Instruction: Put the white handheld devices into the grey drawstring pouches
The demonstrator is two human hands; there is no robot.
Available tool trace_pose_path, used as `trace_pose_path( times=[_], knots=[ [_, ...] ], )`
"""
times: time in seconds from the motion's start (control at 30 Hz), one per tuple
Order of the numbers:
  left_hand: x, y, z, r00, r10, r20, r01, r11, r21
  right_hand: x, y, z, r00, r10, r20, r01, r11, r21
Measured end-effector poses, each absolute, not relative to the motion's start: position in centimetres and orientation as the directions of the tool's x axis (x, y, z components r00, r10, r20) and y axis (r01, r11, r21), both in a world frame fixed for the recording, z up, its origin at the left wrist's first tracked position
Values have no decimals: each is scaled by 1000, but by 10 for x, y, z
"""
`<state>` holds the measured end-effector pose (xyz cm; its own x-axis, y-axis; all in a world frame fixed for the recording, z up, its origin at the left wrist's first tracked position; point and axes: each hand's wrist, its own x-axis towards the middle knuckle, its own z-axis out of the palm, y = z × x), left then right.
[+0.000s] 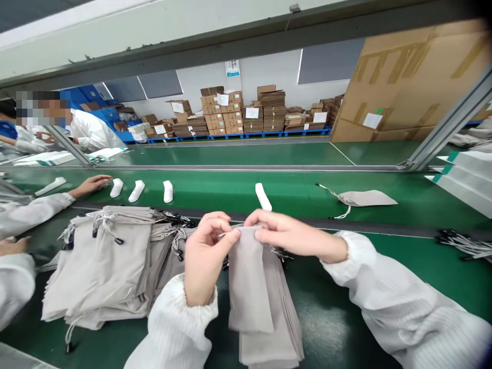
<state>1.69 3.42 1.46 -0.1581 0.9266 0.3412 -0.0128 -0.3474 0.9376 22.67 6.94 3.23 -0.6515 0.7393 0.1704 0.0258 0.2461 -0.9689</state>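
My left hand (pixel 205 253) and my right hand (pixel 286 233) both pinch the top edge of a grey cloth pouch (pixel 248 287), which I hold upright above a stack of flat grey pouches (pixel 274 333). Both hands are closed on the pouch's mouth, left at its left corner, right at its right corner. White sleeves cover both my arms. A heap of grey drawstring pouches (pixel 107 261) lies to the left of my left hand.
On the green conveyor belt (pixel 295 192) lie several white pieces (pixel 263 197) and one drawstring pouch (pixel 363 198). A co-worker's hand (pixel 90 184) reaches onto the belt at left. Cardboard boxes (pixel 407 82) stand at right, a metal frame post (pixel 446 128) beside them.
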Motion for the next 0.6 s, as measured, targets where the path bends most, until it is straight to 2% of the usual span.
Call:
trace_pose_path(
  times=[0.07, 0.13, 0.2, 0.27, 0.3, 0.37, 0.4, 0.43, 0.47, 0.5, 0.53, 0.6],
  knots=[
    [7, 36, 15, -222, 925, 308, -98, -335, 937, 239, 66, 46, -558, 813, 165, -185, 71, -980],
    [2, 36, 11, -219, 928, 302, -120, -333, 935, 251, 63, 60, -409, 894, 185, -375, 20, -927],
    [3, 34, 2, -148, 927, 345, -7, -350, 937, 262, 65, 70, -235, 940, 246, -489, 104, -866],
    [7, 32, -12, -39, 905, 424, 192, -409, 892, 272, 74, 73, 15, 923, 385, -505, 340, -793],
    [9, 31, -20, 29, 886, 462, 295, -449, 843, 277, 81, 71, 167, 859, 484, -441, 504, -743],
    [11, 30, -35, 184, 840, 511, 467, -532, 706, 284, 100, 61, 382, 629, 677, -154, 765, -625],
    [11, 29, -41, 249, 817, 521, 530, -565, 632, 286, 110, 53, 397, 530, 749, 29, 809, -587],
    [11, 29, -46, 295, 797, 526, 579, -587, 565, 287, 122, 43, 356, 483, 800, 209, 793, -572],
    [11, 29, -50, 325, 783, 529, 620, -600, 506, 287, 133, 32, 271, 496, 825, 373, 736, -565],
    [11, 29, -53, 344, 776, 528, 654, -602, 459, 285, 145, 19, 162, 561, 812, 515, 654, -555],
    [12, 28, -54, 350, 777, 523, 685, -593, 423, 282, 156, 6, 48, 654, 755, 636, 562, -528],
    [13, 27, -54, 350, 791, 502, 736, -564, 374, 275, 175, -24, -118, 837, 535, 828, 380, -412]
  ],
)
